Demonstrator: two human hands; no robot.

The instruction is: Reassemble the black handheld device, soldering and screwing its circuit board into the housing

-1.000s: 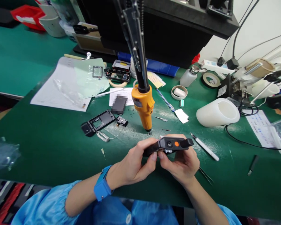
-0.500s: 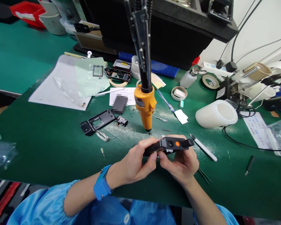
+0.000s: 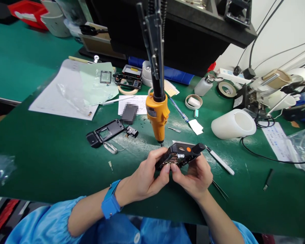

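Note:
Between my two hands is a black handheld radio, with a stubby antenna and an orange button at its top end, which points right. Its inner side with bare electronics faces me. My left hand grips the left edge, thumb on the inside. My right hand holds the right side, its thumb pressed near the left thumb; its other fingers are partly hidden behind the radio. Just behind hangs an orange electric screwdriver, bit downward. Left of my hands lie an empty black casing and a small black module.
On the right lie a white-handled craft knife, tweezers and a white plastic cylinder. Papers cover the back left. A roll of tape and a metal-capped bottle stand at the back, beneath a black shelf.
The radio has tilted, so more of its inner electronics shows and its antenna end sits higher. Both hands keep their hold, with the thumbs still close together.

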